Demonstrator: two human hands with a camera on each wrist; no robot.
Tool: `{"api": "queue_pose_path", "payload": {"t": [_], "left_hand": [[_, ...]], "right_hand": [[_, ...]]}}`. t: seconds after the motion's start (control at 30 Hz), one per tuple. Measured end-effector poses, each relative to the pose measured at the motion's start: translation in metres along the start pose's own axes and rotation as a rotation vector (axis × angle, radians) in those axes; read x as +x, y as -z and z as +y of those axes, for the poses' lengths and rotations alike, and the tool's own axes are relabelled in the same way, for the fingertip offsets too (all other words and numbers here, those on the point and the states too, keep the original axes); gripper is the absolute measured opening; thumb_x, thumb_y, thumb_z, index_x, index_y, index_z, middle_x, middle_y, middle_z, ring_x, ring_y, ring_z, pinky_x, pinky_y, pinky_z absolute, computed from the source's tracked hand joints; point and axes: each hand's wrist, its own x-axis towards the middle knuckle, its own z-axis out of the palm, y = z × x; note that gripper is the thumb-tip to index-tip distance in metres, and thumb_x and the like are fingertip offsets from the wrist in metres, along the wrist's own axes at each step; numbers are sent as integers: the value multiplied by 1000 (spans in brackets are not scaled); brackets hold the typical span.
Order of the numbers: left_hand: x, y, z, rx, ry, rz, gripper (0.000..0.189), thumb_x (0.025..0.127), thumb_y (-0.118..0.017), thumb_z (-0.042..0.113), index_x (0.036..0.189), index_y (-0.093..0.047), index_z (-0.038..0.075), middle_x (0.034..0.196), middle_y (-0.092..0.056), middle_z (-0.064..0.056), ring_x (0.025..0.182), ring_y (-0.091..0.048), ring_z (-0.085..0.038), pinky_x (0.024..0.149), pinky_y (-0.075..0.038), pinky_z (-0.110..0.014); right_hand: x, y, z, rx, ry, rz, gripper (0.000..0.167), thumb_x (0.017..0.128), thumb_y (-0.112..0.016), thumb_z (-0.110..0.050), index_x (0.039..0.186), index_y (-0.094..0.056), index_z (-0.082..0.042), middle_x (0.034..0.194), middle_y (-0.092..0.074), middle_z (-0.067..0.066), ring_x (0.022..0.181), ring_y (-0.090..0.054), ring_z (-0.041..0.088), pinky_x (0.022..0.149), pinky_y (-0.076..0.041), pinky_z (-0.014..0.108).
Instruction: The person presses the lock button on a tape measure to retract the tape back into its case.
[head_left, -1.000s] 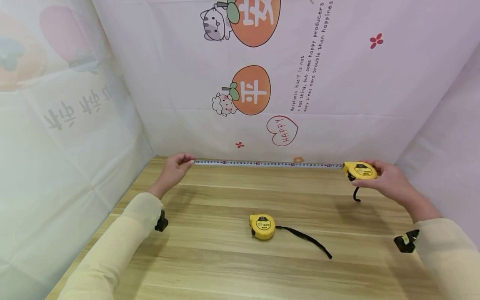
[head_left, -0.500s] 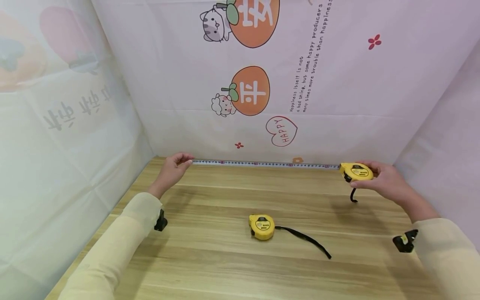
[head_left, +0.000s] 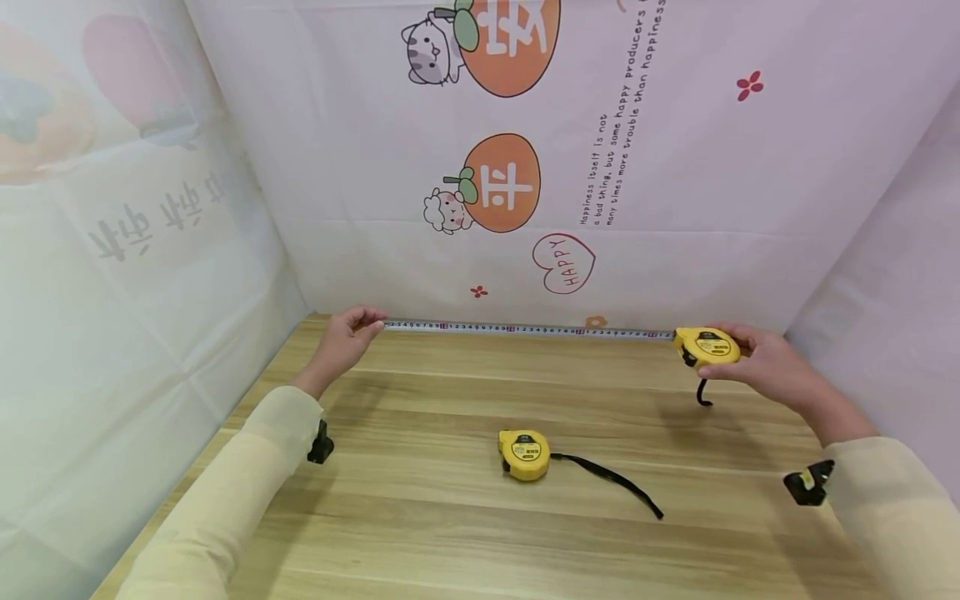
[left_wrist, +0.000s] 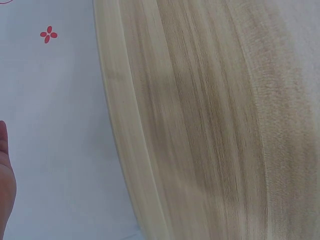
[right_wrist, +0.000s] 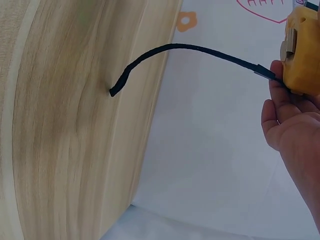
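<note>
My right hand (head_left: pixel 768 367) grips a yellow tape measure (head_left: pixel 708 346) near the back right of the table, its black strap (right_wrist: pixel 185 47) hanging down in the right wrist view. From its mouth the white tape blade (head_left: pixel 510 328) runs left, stretched out straight along the back of the table. At the far left, my left hand (head_left: pixel 347 342) pinches the blade's end between thumb and fingers. Only an edge of the left hand (left_wrist: pixel 5 180) shows in the left wrist view. A second yellow tape measure (head_left: pixel 524 455) lies on the table between my arms, closed.
The second tape's black strap (head_left: pixel 611 475) trails right across the wooden table (head_left: pixel 420 533). White printed cloth (head_left: pixel 360 167) stands as a wall behind the table, with more cloth on the left and right. Each wrist carries a small black camera (head_left: pixel 808 483).
My right hand has moved slightly left with the tape measure, and the exposed blade is a little shorter. The left hand stays almost in place; the second tape measure lies still.
</note>
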Motion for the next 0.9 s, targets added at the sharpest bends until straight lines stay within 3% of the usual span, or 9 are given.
{"api": "queue_pose_path", "payload": {"t": [0.9], "left_hand": [[-4,0,4,-1,-6,3,20,99,-58,10,111,-64,-5,107,-63,-18,101,-57,-27,93,-46,-44]], "right_hand": [[0,-2,-6,48,9,-52,87,86,-74,-41,150,-31,-1,139,-42,29,122,-44,42,74,-46,21]]}}
